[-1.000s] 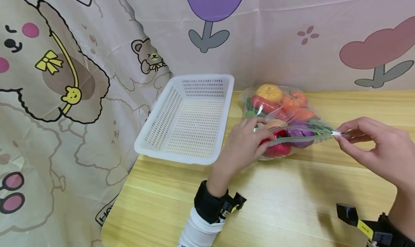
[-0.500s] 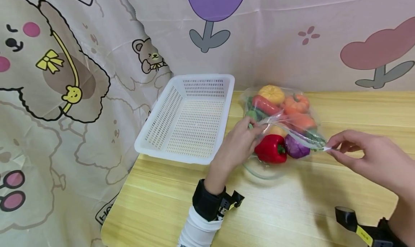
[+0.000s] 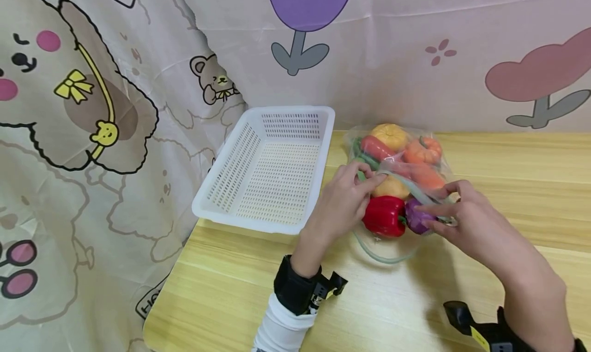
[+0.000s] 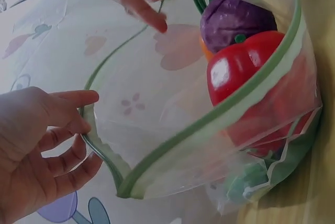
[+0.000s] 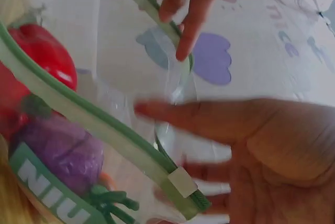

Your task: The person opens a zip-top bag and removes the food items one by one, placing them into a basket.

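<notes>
A clear zip bag (image 4: 172, 137) with a green zip edge stands on the table, its mouth spread wide. Through it show a red bell pepper (image 3: 384, 217), a purple cabbage (image 3: 417, 217), a yellow pumpkin (image 3: 390, 135) and an orange pumpkin (image 3: 423, 150), all toy-like. My left hand (image 3: 339, 200) pinches the far zip edge between thumb and fingers. At the bag's right end is my right hand (image 3: 473, 221), its fingers extended around the zip edge. In the right wrist view, its thumb stands apart from the edge, above the white slider (image 5: 183, 182).
A white perforated basket (image 3: 265, 223) sits left of the bag on the wooden table (image 3: 221, 270). Behind them hangs a printed curtain (image 3: 392, 80) with flowers and cartoon animals, which also drapes down along the table's left side.
The bag's mouth has gone from nearly closed to spread wide, its near edge dropping toward me. My right hand has left the zip slider and moved left to the mouth.
</notes>
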{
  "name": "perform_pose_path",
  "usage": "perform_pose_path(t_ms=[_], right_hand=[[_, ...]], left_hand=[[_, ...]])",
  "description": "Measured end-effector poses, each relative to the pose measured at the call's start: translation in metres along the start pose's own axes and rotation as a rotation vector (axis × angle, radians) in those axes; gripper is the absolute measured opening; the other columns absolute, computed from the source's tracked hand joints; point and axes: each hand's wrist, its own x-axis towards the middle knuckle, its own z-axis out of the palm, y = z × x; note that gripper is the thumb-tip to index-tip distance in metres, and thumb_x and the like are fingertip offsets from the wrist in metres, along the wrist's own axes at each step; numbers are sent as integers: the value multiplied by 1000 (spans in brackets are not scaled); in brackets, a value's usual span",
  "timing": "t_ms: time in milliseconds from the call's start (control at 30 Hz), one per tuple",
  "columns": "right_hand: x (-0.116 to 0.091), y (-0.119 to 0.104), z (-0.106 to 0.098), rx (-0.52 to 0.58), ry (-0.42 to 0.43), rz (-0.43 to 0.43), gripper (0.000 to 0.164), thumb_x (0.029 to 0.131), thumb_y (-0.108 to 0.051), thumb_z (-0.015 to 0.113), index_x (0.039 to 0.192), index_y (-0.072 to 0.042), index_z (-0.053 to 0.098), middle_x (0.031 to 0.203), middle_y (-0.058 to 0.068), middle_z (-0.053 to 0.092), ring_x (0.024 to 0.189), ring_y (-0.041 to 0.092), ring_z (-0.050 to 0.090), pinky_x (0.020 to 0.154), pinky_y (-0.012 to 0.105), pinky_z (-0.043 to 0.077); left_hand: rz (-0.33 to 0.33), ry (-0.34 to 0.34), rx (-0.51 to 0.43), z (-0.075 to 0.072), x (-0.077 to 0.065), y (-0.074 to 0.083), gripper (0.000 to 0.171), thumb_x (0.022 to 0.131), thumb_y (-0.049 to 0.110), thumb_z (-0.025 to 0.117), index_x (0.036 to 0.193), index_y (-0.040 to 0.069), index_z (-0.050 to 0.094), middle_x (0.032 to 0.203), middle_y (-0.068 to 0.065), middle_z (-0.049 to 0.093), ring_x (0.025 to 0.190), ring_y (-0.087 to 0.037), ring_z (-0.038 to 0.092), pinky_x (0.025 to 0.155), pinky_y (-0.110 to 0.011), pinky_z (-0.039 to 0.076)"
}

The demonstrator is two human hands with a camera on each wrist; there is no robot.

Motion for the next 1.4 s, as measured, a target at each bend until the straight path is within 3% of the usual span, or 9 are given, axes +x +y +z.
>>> perform_pose_path(t_ms=[133, 333, 467, 700, 900, 1000, 1100, 1267, 1400], right_hand=[[1, -6, 0, 46, -17, 153, 27, 76, 0, 70, 103, 4, 70, 101, 24, 41, 61, 21, 43, 51, 24, 30], [8, -12, 5, 16, -17, 42, 24, 72, 10, 64, 91, 0, 74, 104, 28, 46, 79, 38, 48, 62, 38, 41], [10, -13, 9, -3, -61, 58, 24, 76, 5, 64, 99, 1, 72, 108, 37, 44, 91, 48, 45, 65, 48, 43], [12, -14, 5, -34, -119, 156, 28, 82, -4, 66, 110, -1, 68, 92, 26, 53, 66, 27, 52, 52, 36, 42], [13, -16, 3, -15, 63, 19, 19, 70, 2, 74, 86, -2, 65, 96, 25, 55, 75, 34, 55, 61, 47, 46], [17, -16, 5, 59, 108, -58, 37, 68, 0, 78, 99, 0, 58, 102, 22, 57, 86, 36, 54, 70, 50, 46], [23, -17, 9, 129, 29, -56, 50, 75, -7, 75, 119, 2, 52, 113, 22, 58, 99, 38, 55, 79, 55, 45], [29, -20, 13, 131, -20, 63, 36, 83, -4, 65, 117, 3, 56, 97, 20, 62, 75, 28, 57, 61, 38, 49], [27, -18, 11, 138, 42, 149, 26, 84, -2, 61, 109, 5, 60, 88, 21, 60, 60, 19, 47, 50, 25, 37]], left_hand=[[-22, 65, -30, -1, -2, -8, 35, 85, 4, 57, 116, 18, 67, 106, -3, 55, 86, -15, 51, 58, -15, 39], [-13, 41, -6, -1, -3, -9, 35, 87, 4, 56, 119, 15, 66, 107, -5, 55, 86, -17, 51, 59, -15, 38], [8, 8, 35, -1, -3, -4, 36, 85, 5, 57, 119, 14, 65, 109, -5, 55, 86, -15, 50, 69, -18, 40], [84, 29, 114, 0, -2, 10, 33, 84, 10, 58, 115, 17, 68, 102, -2, 55, 89, -14, 50, 72, -19, 40], [42, -20, 111, 0, -1, 12, 34, 85, 4, 56, 112, 21, 69, 114, -2, 53, 94, -14, 49, 76, -19, 39], [56, -23, 61, -1, 0, 10, 35, 85, -1, 53, 106, 19, 72, 114, -3, 54, 98, -14, 51, 80, -17, 42], [99, -17, 56, -1, 0, 9, 35, 85, -2, 52, 104, 19, 73, 107, -2, 56, 96, -13, 54, 78, -16, 44], [124, -18, 87, -1, 1, 13, 30, 86, 3, 55, 101, 21, 74, 99, 0, 56, 88, -12, 53, 73, -17, 43], [-14, -157, 84, 1, 0, 20, 32, 89, 8, 57, 111, 27, 70, 120, -6, 56, 109, -17, 54, 85, -23, 47]])
